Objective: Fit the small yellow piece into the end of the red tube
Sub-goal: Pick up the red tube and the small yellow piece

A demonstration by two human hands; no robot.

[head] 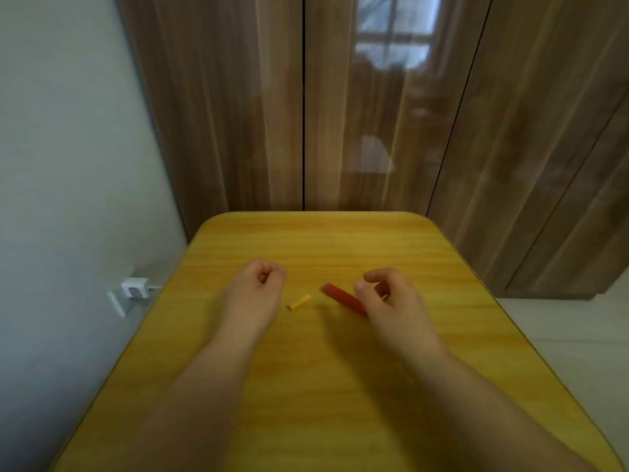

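Observation:
A small yellow piece (298, 302) lies on the yellow wooden table (306, 240), between my two hands. The red tube (341, 297) lies flat just right of it, slanting toward the near right, and my right hand covers its near end. My left hand (258, 287) rests left of the yellow piece in a loose fist with nothing in it, a short gap from the piece. My right hand (388, 298) hovers at the tube's near end, its thumb and forefinger curled and apart, not closed on the tube.
The table's rounded far edge meets brown wooden cabinet doors (340, 114). At the left stands a pale wall with a white plug and cable (134, 288) close to the table's left edge. Pale floor (578, 328) shows at the right.

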